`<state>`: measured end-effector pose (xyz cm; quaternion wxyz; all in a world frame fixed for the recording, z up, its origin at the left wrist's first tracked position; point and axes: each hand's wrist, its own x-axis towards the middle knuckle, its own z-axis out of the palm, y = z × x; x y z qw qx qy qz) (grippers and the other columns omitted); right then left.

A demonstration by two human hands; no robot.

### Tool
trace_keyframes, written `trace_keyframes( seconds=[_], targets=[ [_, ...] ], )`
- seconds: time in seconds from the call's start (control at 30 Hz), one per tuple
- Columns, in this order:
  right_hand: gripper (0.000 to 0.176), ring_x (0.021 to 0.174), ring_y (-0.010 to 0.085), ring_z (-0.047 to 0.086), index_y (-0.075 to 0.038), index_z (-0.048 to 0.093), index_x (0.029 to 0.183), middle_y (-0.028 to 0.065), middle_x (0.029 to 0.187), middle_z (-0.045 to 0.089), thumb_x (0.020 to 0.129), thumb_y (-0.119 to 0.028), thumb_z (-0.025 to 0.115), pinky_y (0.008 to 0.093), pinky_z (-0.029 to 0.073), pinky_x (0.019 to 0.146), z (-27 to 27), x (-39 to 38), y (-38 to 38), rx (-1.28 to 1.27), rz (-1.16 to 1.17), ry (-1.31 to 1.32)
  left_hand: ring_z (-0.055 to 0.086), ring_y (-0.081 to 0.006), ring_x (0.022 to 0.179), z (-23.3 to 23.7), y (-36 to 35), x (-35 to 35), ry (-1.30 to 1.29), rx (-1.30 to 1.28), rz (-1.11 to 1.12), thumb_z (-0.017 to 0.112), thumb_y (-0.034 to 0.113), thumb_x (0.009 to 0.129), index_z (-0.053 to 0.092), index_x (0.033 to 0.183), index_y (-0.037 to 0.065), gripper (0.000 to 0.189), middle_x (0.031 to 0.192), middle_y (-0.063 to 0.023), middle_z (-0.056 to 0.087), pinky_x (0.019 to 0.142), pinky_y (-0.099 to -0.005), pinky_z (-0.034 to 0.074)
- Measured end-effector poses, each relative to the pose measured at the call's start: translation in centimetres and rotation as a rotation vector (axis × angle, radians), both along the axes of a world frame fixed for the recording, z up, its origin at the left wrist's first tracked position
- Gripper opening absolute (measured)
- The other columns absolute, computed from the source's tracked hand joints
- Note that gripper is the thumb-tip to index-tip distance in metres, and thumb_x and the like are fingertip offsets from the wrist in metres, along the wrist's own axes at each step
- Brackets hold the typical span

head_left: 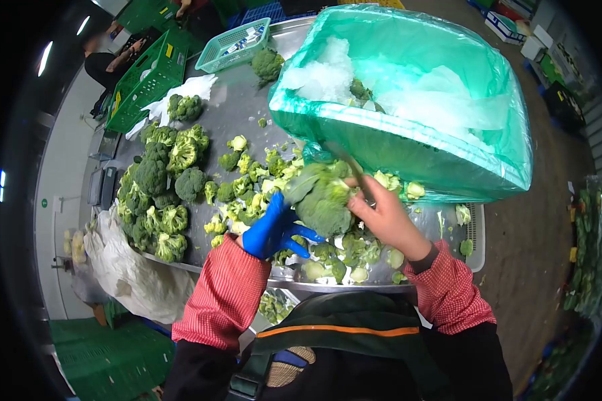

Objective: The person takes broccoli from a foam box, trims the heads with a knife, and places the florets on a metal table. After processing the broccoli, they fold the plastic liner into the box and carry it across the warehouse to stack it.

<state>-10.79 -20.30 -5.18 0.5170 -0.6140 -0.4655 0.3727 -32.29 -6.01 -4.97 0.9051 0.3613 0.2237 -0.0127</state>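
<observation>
A large broccoli head (324, 200) with leaves is between my two hands, above cut florets scattered on the metal table. My left hand (279, 230), in a blue glove, has its fingers spread at the left and lower side of the head. My bare right hand (380, 210) is closed round a knife (351, 167), whose blurred blade points up and left over the top of the broccoli. Small cut florets (247, 194) lie left of the head. Whole broccoli heads (152, 175) are heaped at the table's left.
A crate lined with green plastic (401, 144) stands at the back right, holding ice (448, 100) and some broccoli. A pale green basket (233, 45) and a green crate (147, 80) are at the back left. Another person (107, 63) stands beyond.
</observation>
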Motion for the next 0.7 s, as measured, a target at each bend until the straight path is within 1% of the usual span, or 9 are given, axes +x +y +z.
trace_keyframes(
  seconds=[0.07,0.1,0.23,0.3,0.4,0.43,0.53,0.57,0.7],
  targets=[
    [0.030,0.065,0.0115,0.055,-0.003,0.055,0.112,0.0043,0.075,0.058,0.092,-0.024,0.059,0.0269,0.045,0.058,-0.7,-0.3,-0.1,-0.084,-0.094,0.238,0.046,-0.0289,0.125,1.4,-1.9,0.9,0.179,0.459,0.046,0.065,0.048,0.085,0.011,0.150,0.013,0.092,0.144,-0.0151,0.034,0.088,-0.0483,0.051],
    [0.027,0.062,0.0090,0.053,-0.002,0.055,0.109,0.0031,0.075,0.058,0.093,-0.023,0.058,0.0254,0.044,0.055,-1.1,-1.1,-0.2,-0.100,-0.135,0.360,0.042,-0.0272,0.127,-0.1,-2.3,0.9,0.052,0.560,0.150,0.084,0.028,0.069,0.004,0.150,0.009,0.115,0.146,-0.0134,0.029,0.101,-0.0429,0.042],
    [0.023,0.051,0.0068,0.048,-0.001,0.054,0.105,0.0036,0.067,0.057,0.094,-0.021,0.056,0.0232,0.038,0.046,-0.9,-2.8,0.1,-0.140,-0.152,0.573,0.040,-0.0264,0.128,-2.9,-5.0,2.6,0.000,0.959,0.452,0.093,0.018,0.051,0.005,0.149,0.005,0.132,0.144,-0.0149,0.032,0.106,-0.0383,0.035],
    [0.023,0.054,0.0098,0.053,0.000,0.054,0.098,0.0044,0.062,0.058,0.095,-0.022,0.055,0.0253,0.040,0.047,-0.2,-2.5,-0.1,-0.253,-0.095,0.618,0.041,-0.0259,0.128,-3.3,-4.8,2.3,0.035,0.878,0.452,0.092,0.017,0.054,0.007,0.149,0.005,0.128,0.142,-0.0144,0.035,0.106,-0.0381,0.036],
    [0.023,0.046,0.0090,0.048,0.000,0.055,0.098,0.0059,0.065,0.058,0.098,-0.023,0.051,0.0249,0.038,0.042,-0.6,-1.1,-1.0,-0.196,-0.012,0.411,0.044,-0.0246,0.127,-3.4,-2.6,0.8,0.048,0.626,0.451,0.078,0.015,0.072,0.019,0.147,0.003,0.097,0.139,-0.0138,0.042,0.106,-0.0370,0.035],
    [0.015,0.053,0.0156,0.055,-0.002,0.057,0.093,0.0064,0.071,0.061,0.093,-0.017,0.056,0.0300,0.043,0.048,0.1,-0.6,-1.7,-0.081,-0.047,-0.118,0.043,-0.0243,0.128,-2.6,-2.2,0.4,0.053,0.568,0.443,0.075,0.015,0.075,0.021,0.147,0.003,0.091,0.140,-0.0131,0.042,0.107,-0.0370,0.034],
    [0.011,0.059,0.0269,0.060,-0.007,0.056,0.087,0.0117,0.075,0.057,0.085,-0.017,0.062,0.0350,0.048,0.050,0.0,0.4,-2.9,0.189,-0.016,-0.790,0.040,-0.0236,0.131,-1.0,-0.7,-1.4,0.066,0.455,0.392,0.068,0.020,0.081,0.025,0.146,0.005,0.079,0.142,-0.0116,0.041,0.109,-0.0369,0.031],
    [0.015,0.063,0.0295,0.059,-0.007,0.057,0.089,0.0095,0.081,0.058,0.077,-0.011,0.065,0.0376,0.048,0.056,0.4,0.5,-3.4,0.089,0.056,-0.822,0.040,-0.0234,0.131,-1.1,-0.3,-2.1,0.074,0.434,0.388,0.068,0.021,0.082,0.025,0.146,0.004,0.079,0.142,-0.0113,0.042,0.109,-0.0367,0.031],
    [0.008,0.058,0.0246,0.061,-0.008,0.054,0.082,0.0094,0.076,0.056,0.080,-0.012,0.061,0.0348,0.049,0.050,0.8,0.1,-2.7,0.141,0.118,-1.032,0.039,-0.0222,0.131,-0.6,0.5,-3.4,0.057,0.552,0.273,0.068,0.024,0.083,0.026,0.146,0.004,0.079,0.142,-0.0103,0.041,0.110,-0.0361,0.029]
  ],
)
